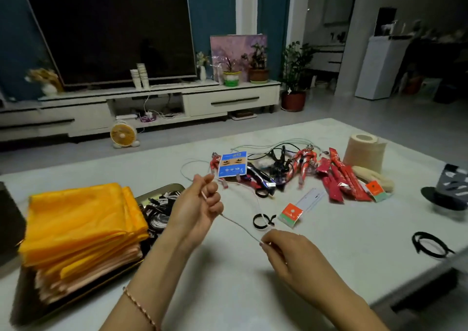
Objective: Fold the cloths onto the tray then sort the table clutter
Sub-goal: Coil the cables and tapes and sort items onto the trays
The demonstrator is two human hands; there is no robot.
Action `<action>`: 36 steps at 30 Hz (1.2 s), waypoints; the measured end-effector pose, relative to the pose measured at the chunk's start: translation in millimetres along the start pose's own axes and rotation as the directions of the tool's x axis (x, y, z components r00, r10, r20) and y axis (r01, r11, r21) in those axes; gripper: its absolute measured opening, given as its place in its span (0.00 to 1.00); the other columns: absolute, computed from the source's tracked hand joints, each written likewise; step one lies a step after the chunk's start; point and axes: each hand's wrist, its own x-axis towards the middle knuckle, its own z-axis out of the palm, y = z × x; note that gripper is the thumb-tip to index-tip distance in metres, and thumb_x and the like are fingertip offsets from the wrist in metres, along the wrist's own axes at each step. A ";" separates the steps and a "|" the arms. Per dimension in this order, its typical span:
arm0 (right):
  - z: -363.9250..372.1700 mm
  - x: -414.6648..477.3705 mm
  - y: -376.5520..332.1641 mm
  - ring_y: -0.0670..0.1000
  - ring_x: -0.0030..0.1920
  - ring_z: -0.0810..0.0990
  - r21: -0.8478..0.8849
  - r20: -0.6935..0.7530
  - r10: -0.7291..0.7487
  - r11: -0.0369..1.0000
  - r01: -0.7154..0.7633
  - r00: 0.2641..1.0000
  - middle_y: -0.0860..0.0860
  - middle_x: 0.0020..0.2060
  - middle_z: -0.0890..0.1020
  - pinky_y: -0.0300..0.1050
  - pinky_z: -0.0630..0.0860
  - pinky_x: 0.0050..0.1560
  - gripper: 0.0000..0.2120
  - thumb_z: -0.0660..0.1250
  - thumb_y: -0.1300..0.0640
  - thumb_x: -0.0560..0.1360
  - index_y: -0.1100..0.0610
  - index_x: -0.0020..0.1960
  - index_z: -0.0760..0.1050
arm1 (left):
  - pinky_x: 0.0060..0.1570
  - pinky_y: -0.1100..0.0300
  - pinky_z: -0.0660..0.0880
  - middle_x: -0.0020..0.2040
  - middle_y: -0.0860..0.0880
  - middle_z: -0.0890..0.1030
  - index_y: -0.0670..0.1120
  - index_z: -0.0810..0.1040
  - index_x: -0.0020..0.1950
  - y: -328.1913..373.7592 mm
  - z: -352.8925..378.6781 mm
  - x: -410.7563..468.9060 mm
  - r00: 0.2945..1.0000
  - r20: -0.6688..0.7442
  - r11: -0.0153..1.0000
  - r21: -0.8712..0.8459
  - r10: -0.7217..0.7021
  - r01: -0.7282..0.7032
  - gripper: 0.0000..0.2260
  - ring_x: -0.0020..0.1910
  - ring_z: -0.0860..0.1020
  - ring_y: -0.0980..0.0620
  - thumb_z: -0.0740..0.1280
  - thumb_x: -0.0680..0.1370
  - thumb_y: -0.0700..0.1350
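A thin white cable (239,227) is stretched between both hands above the table. My left hand (200,204) grips it with curled fingers; my right hand (286,252) pinches its other end, lower and to the right. The rest of the cable loops back toward the clutter. A stack of folded yellow and peach cloths (81,232) lies on a dark tray (162,187) at the left, with bundled cables (159,211) beside the stack on the tray.
A clutter pile sits at mid table: red toy figures (305,159), a blue packet (233,164), black cords, red sachets (339,181), a paper roll (364,152). Black straps (263,220) (430,244) lie nearer. A sock (450,183) lies at the right edge.
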 end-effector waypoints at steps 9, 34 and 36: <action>-2.5 -8.4 -12.7 0.46 0.46 0.75 0.178 0.190 0.027 0.982 -0.062 0.981 0.48 0.43 0.80 0.39 0.70 0.50 0.12 0.55 0.53 0.81 0.53 0.55 0.76 | 0.17 0.67 0.52 0.20 0.53 0.61 0.44 0.72 0.36 58.6 -7.0 -25.8 0.975 0.164 0.965 0.239 -0.151 0.109 0.08 0.16 0.59 0.59 0.70 0.71 0.44; -7.8 68.0 -55.7 0.55 0.48 0.78 0.043 -0.127 0.124 0.992 -0.120 0.984 0.54 0.44 0.82 0.42 0.64 0.41 0.12 0.62 0.50 0.76 0.57 0.47 0.80 | 0.32 0.55 0.80 0.38 0.38 0.83 0.34 0.75 0.50 -3.8 -22.2 -66.8 0.966 -0.087 0.909 0.326 -0.245 0.260 0.10 0.33 0.83 0.45 0.55 0.81 0.37; 1.9 68.1 -68.2 0.55 0.50 0.77 0.034 -0.105 0.068 0.997 -0.065 0.992 0.54 0.46 0.82 0.44 0.65 0.42 0.13 0.59 0.49 0.78 0.55 0.50 0.79 | 0.30 0.56 0.79 0.33 0.40 0.82 0.35 0.74 0.46 -7.2 -15.8 -52.9 0.976 -0.097 0.950 0.228 -0.194 0.212 0.12 0.30 0.83 0.48 0.53 0.82 0.37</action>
